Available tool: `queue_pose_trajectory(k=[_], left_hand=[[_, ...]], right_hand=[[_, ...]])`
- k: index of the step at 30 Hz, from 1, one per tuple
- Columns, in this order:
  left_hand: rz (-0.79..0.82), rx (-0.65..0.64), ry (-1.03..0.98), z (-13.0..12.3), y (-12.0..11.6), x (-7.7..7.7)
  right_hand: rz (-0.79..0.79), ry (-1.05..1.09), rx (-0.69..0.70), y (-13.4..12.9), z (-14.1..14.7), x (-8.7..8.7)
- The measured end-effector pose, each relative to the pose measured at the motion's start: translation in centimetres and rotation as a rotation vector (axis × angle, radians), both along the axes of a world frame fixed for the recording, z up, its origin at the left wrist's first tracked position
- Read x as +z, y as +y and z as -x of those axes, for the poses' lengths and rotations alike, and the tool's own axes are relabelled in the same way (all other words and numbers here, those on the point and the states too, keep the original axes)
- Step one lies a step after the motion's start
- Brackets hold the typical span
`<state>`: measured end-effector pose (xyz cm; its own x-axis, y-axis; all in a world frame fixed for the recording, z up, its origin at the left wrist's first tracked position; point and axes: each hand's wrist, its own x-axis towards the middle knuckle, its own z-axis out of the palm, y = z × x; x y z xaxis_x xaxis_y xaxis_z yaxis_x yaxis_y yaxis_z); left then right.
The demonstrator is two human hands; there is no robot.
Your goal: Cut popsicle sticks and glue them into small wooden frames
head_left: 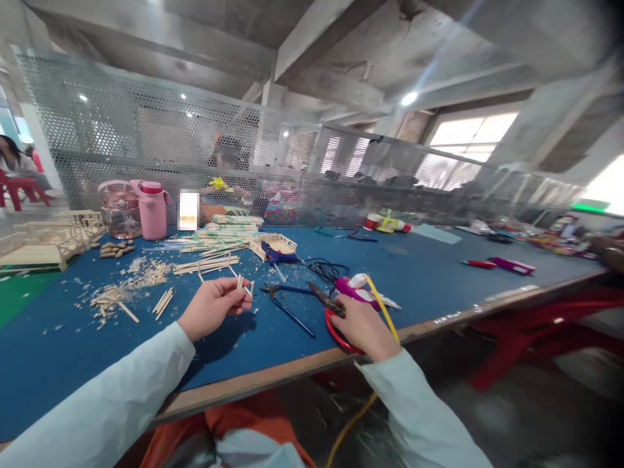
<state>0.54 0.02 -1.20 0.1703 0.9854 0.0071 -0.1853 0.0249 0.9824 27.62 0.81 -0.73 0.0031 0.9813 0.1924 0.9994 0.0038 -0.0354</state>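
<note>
Short wooden sticks (240, 282) stand up between the pinched fingertips of my left hand (217, 305), above the blue table. My right hand (363, 323) is wrapped round red-handled scissors (336, 335), whose dark blades point up and left. Blue-handled pliers (292, 315) lie with jaws apart between my hands. Beyond them rest a blue glue gun (280, 255) and a small wooden frame (287, 242). Near my left hand are a few cut sticks (164, 303) and a pile of stick scraps (117, 302).
A pink bottle (153, 211), a clear jug (119, 211), peanuts (117, 249) and wooden models (49, 244) stand at the left. A purple glue gun (358, 290) with a yellow cord lies beside my right hand. A perforated screen (205, 136) runs along the back; people sit beyond.
</note>
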Motion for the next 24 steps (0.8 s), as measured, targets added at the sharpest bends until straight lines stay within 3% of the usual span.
queue_pose_trajectory(k=[4,8,14,19,24], left_hand=[[0.002,-0.008,0.018,0.1,0.2,-0.4],[-0.026,-0.003,0.008,0.3,0.4,-0.6],[-0.034,0.006,0.016,0.5,0.6,-0.7],[-0.033,0.027,0.018,0.6,0.7,-0.7],[-0.039,-0.003,0.002,0.7,0.6,-0.8]], right_hand=[[-0.001,-0.049,-0.037,1.6,1.1,-0.3],[0.02,-0.062,0.032,2.5,2.2,-0.7],[-0.105,-0.074,0.053,1.1,4.4,-1.0],[-0.131,-0.074,0.223,0.3,7.2,-2.3],[-0.173,0.039,0.143,1.5,7.9,-3.7]])
